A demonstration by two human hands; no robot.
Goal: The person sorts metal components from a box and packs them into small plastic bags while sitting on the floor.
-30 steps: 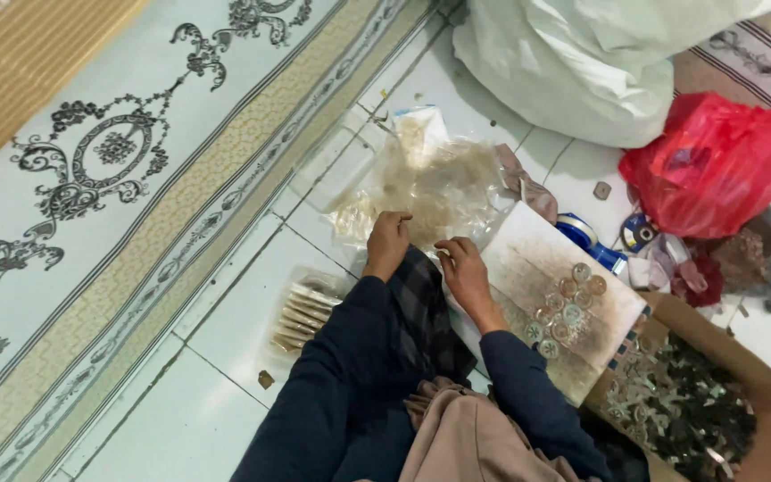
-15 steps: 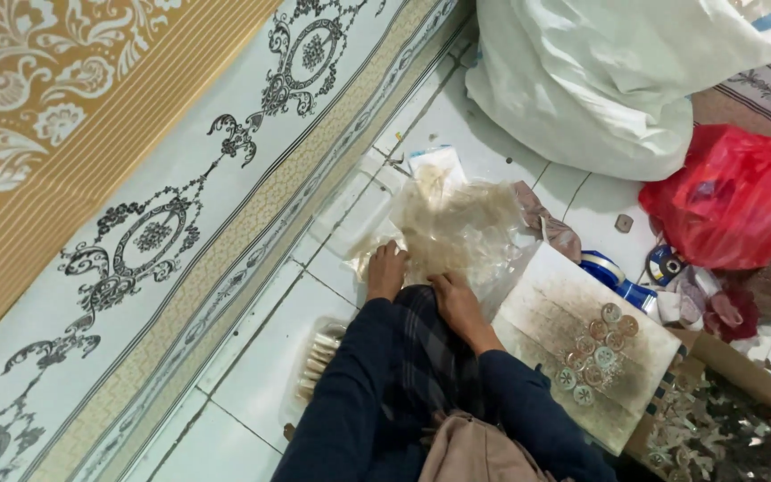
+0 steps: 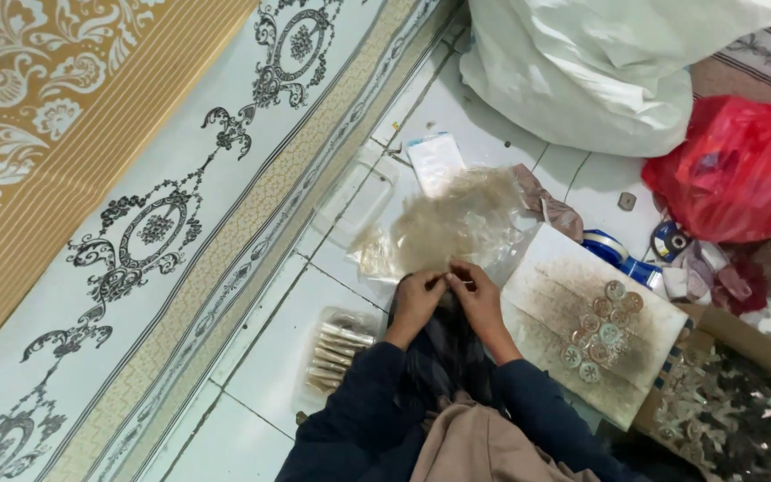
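The fingers (image 3: 439, 278) of both hands meet over the person's lap, pinched shut on something thin and small — what it is cannot be told. The left hand (image 3: 417, 299) and right hand (image 3: 479, 299) touch at the tips. Just beyond them a clear plastic bag (image 3: 457, 223) lies on the tiled floor (image 3: 261, 357) — beside the right hand, a board (image 3: 555, 268) carries round buttons (image 3: 601, 332).

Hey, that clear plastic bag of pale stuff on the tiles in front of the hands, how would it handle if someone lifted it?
The clear plastic bag looks thin and crumpled, so it would probably sag and flop rather than hold shape. Its wispy pale contents suggest it is light for its size. The glossy film may be slippery on the tile floor.
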